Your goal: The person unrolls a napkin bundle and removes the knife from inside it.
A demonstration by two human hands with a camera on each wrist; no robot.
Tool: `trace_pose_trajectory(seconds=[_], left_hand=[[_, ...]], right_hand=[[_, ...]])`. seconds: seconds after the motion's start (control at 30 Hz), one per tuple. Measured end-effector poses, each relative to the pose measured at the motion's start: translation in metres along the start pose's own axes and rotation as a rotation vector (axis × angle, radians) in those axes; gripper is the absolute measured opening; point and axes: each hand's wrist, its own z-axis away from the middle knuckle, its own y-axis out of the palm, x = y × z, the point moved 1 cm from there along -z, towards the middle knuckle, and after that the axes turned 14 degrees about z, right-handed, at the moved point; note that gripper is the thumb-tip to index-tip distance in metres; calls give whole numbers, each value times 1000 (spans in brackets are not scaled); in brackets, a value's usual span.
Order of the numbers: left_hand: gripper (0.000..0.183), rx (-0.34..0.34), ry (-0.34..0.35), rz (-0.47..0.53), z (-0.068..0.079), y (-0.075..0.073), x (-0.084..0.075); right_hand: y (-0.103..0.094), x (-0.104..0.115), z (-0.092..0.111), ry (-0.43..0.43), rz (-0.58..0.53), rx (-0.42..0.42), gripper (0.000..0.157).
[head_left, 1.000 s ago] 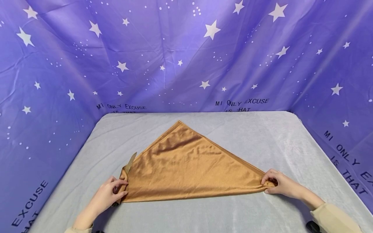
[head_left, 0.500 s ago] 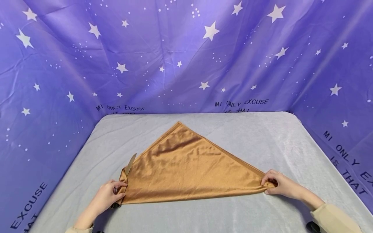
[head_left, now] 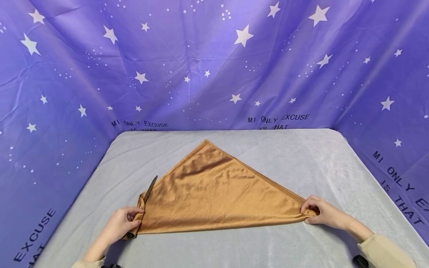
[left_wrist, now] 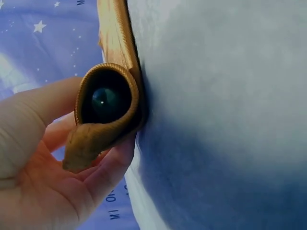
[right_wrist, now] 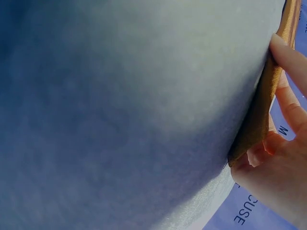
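Observation:
A shiny golden-brown cloth (head_left: 214,193) lies folded into a triangle, its point away from me. At its left corner, a knife (head_left: 151,188) is wrapped in a turn of the cloth, with the narrow blade sticking out at the far side. My left hand (head_left: 117,224) grips that rolled corner between thumb and fingers. The left wrist view looks into the end of the roll, where a dark, rounded handle end (left_wrist: 106,101) shows; the cloth hides the middle of the knife. Across from it, my right hand (head_left: 326,213) pinches the cloth's right corner.
The cloth lies on a table with a pale grey cover (head_left: 261,249). Purple curtains (head_left: 187,44) with white stars and printed words hang behind and on both sides of the table.
My left hand has shifted slightly left with the rolled corner. The knife blade has turned and looks narrower and darker. My right hand stays in place.

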Motion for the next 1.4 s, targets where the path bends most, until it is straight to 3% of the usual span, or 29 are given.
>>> trace_pose_trajectory(seconds=[0.23,0.43,0.57,0.7,1.03,1.23,1.4], left_hand=[[26,-43,11,135,3,-6,9],[26,-73,-78,199,6,-14,17],[26,-90,-97,198,8,-17,19],[25,-123,-59,206,9,-18,21],[20,-166,-125,155,15,-24,25],[19,-145,-163,161,16,-27,24],[20,-137,-134,160,17,-27,25]], right_hand=[[0,0,0,-1,-3,3,27],[1,-1,0,-3,-3,-7,28],[1,-1,1,2,-3,-5,28],[1,-1,1,5,1,-1,27],[1,-2,0,-9,5,-15,28],[1,-3,1,-7,3,-8,28],[1,-3,1,-1,17,-9,28]])
